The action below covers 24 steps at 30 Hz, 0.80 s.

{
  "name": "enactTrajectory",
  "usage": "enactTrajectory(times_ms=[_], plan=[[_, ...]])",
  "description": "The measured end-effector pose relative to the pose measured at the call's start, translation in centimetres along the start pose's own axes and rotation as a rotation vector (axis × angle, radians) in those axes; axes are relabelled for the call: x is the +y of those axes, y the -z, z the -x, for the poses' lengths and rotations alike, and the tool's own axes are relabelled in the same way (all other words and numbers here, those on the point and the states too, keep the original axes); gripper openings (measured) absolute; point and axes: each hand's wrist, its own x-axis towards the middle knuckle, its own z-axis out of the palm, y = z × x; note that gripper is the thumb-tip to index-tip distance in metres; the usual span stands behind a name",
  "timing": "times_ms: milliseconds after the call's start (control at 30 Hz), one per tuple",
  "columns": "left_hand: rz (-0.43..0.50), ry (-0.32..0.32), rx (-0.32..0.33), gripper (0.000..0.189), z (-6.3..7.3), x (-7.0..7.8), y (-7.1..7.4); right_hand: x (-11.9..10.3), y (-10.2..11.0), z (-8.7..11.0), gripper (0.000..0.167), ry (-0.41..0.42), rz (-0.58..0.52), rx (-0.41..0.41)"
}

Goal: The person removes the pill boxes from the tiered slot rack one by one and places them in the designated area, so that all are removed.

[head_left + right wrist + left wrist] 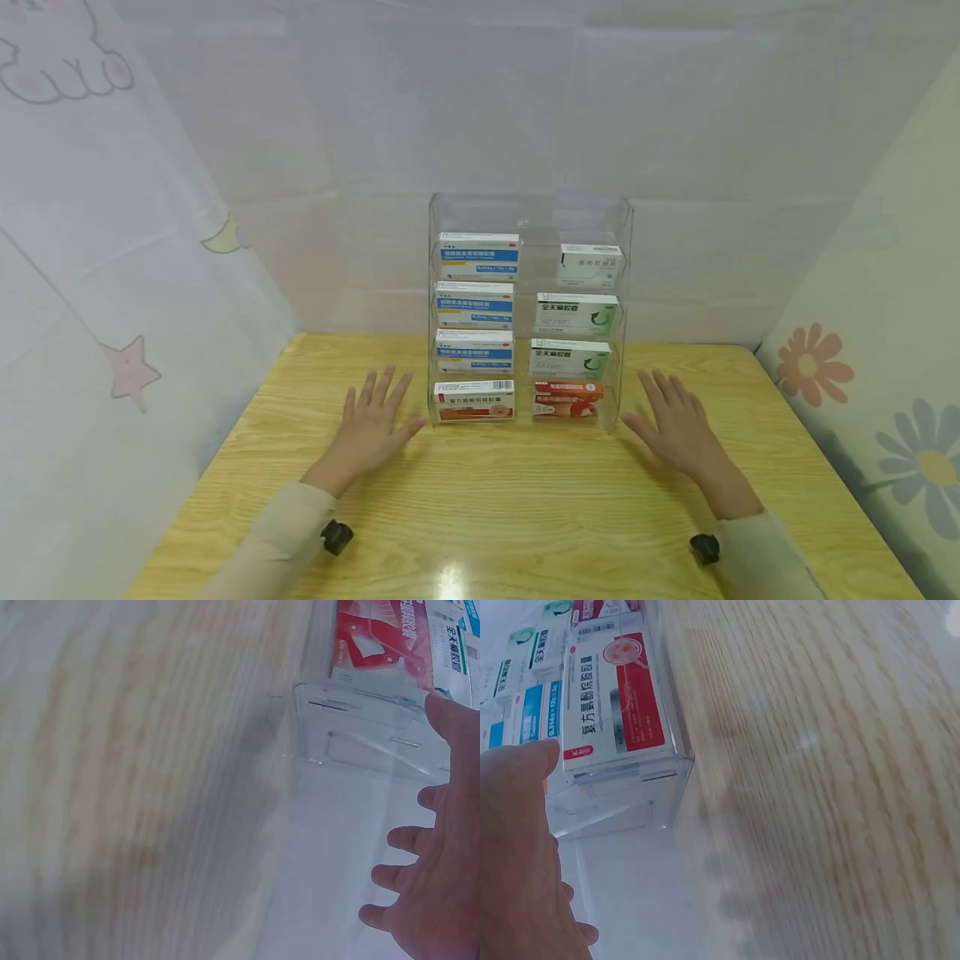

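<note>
A clear acrylic tiered rack [525, 221] stands at the back of the table, with medicine boxes in two columns. In its left column, blue-and-white boxes [475, 307] sit above a red-and-white box [474, 402]. The right column has a white box [590, 265] on top, green-and-white boxes [576, 315] below, and a red box [567, 401] at the bottom. My left hand [372, 429] is left of the rack, fingers spread, holding nothing. On the rack's other side my right hand [678, 429] is spread likewise, with nothing in it. Both thumbs point toward the rack's lower corners.
The wooden table [517, 508] extends in front of the rack. Pale cloth [360, 108] hangs behind it, and printed cloth walls [885, 358] flank both sides. A dark band fitting [337, 537] is at the left wrist, another [705, 548] at the right.
</note>
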Motion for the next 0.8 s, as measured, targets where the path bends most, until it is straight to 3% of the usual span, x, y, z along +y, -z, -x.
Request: enactTrajectory(times_ms=[300,467,800], plan=[[-0.003,-0.010,-0.017,0.081,-0.3,1.5,0.2,-1.1,0.6,-1.4,0.083,0.024,-0.065,0.036],[-0.007,-0.040,0.027,0.082,-0.5,2.6,0.4,-1.2,0.5,-2.3,0.083,0.021,-0.127,0.060],[-0.022,-0.093,0.090,0.082,-1.1,3.9,0.4,-2.2,1.0,-3.5,0.082,-0.030,-0.413,0.084]])
